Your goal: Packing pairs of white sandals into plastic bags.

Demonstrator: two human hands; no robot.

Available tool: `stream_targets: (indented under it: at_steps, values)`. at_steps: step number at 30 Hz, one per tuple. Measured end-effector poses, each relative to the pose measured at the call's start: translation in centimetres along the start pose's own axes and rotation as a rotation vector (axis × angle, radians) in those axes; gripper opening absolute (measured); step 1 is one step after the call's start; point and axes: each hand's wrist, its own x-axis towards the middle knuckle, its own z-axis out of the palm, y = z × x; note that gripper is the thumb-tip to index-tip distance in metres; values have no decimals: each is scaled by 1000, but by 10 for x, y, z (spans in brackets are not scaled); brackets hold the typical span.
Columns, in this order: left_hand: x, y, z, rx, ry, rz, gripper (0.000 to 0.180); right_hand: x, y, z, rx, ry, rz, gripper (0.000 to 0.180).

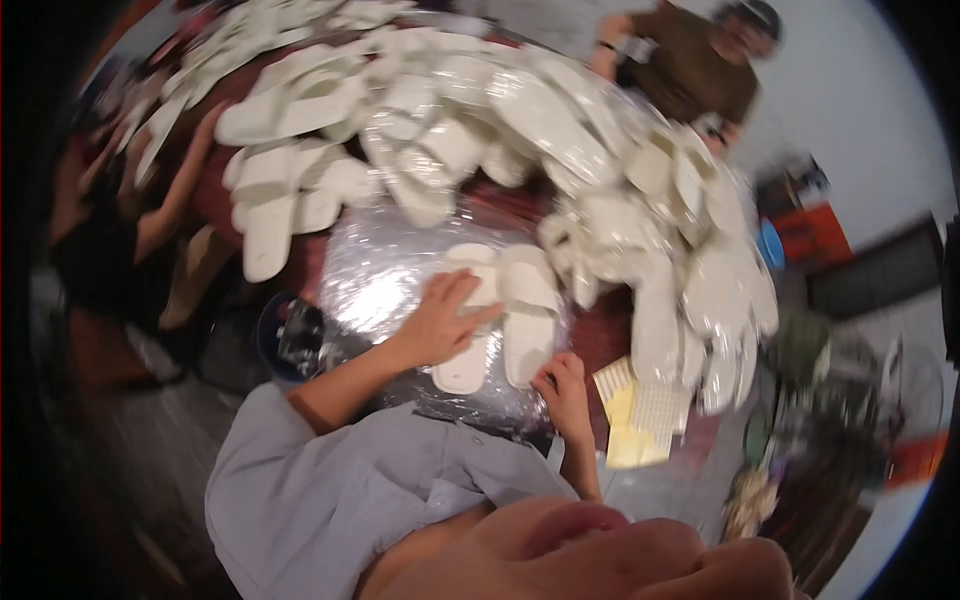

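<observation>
Left hand [440, 322] lies flat, fingers spread, on the left slipper [470, 318] of a white pair; right hand [562, 390] pinches the heel end of the right slipper [527, 312]; pair sits side by side, touching, on a shiny clear plastic sheet [385, 270] at table's near edge; just right of rt hand, pale yellow label sheets [635, 420], rectangular, fanned; beyond, big heap of white slippers in clear bags [560, 130]; far side, a person in brown shirt [690, 65]; another arm [175, 190] at left.

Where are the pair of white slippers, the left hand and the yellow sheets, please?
pair of white slippers [528, 320]: head view, strap of the right slipper.
left hand [445, 322]: head view, back of hand.
yellow sheets [632, 440]: head view, top sheet.
</observation>
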Motion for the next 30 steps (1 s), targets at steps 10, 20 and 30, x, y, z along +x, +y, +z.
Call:
stream_targets:
  at_steps: [10,20,30]
  values:
    - [5,4,9,-110,22,75,69,11,3,-17,59,29,258,33]
    - [10,5,0,-46,43,27,66,37,6,-30,72,-166,356,33]
    - [8,-2,3,-40,17,5,68,39,-5,-25,32,-153,234,35]
